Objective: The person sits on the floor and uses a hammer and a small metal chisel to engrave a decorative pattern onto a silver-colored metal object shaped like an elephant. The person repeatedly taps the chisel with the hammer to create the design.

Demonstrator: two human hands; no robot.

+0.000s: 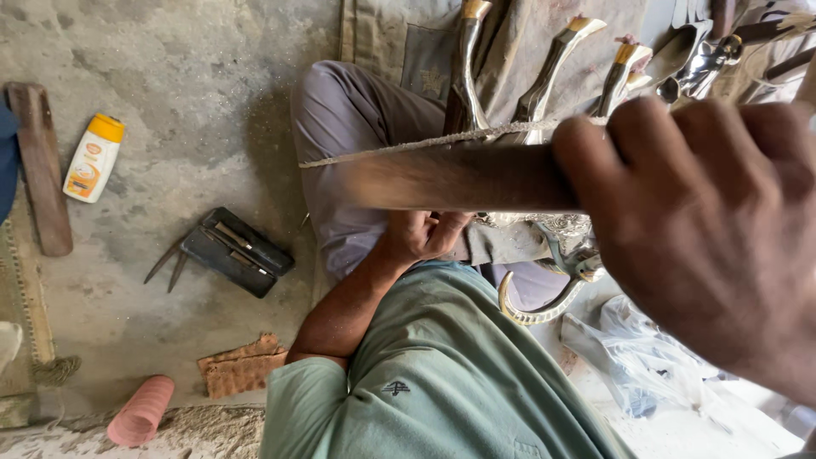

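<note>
Left on floor, white/orange bottle (93, 158); right hand (705, 229) clenched round wooden tool (450, 177).

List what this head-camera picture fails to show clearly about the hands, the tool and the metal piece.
- Wooden tool: blurred; its far end sits inside the right hand.
- Ornate metal piece: mostly hidden behind the tool and right hand.
- Left hand: its fingers curl under the tool, so their hold cannot be made out.
- Small tools on the black case: too small to tell.
</note>
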